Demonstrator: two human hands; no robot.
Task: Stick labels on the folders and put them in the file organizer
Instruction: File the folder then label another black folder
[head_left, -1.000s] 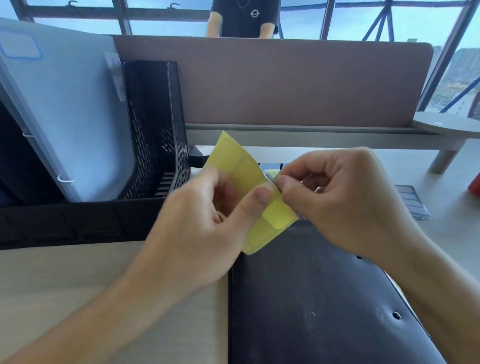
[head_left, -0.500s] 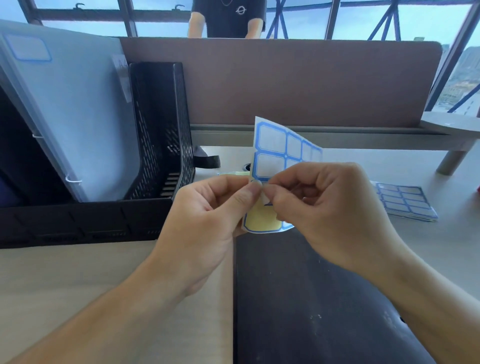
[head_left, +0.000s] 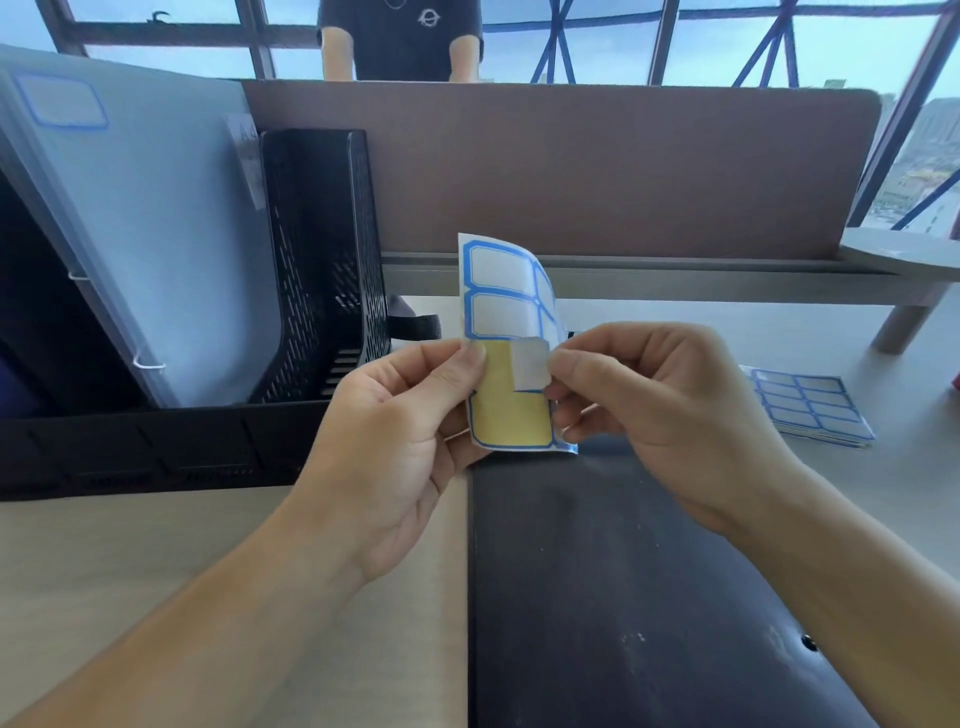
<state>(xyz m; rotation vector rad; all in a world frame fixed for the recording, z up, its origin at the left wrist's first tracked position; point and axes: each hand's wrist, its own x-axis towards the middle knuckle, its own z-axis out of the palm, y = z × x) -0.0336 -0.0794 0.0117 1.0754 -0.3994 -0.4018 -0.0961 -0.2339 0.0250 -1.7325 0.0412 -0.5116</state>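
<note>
Label half off its sheet: your left grip (head_left: 395, 436) pinches the sheet (head_left: 498, 291) by its left edge, thumb over forefinger. Your right grip (head_left: 660, 410) pinches the lifted corner of one label (head_left: 530, 369), folded back to show its pale underside. Both grips are closed tight on paper, almost touching, with the sheet between them.

To finish the peel cleanly, draw the label low and back over itself, not straight up, and hold the sheet taut with the left. Touch only the margin, so the glue stays clean and the label does not fold onto itself.

Bare yellow backing (head_left: 511, 421) shows where the label has left the sheet. The labels above it are white, edged in blue with clipped corners. The sheet bows, its top curling away to the right.

The black folder (head_left: 623, 571) lies flat on the counter (head_left: 208, 571) just below both grips. It is matte and flecked with pale scuffs, and no label shows on the part in view. It looks like the one to take this label.

The organizer (head_left: 322, 260) stands left of the left grip. It is black mesh and holds a blue folder (head_left: 171, 234) with a label at its top corner, a fair guide for placement. Spare sheets (head_left: 810, 410) lie right of the right grip.
</note>
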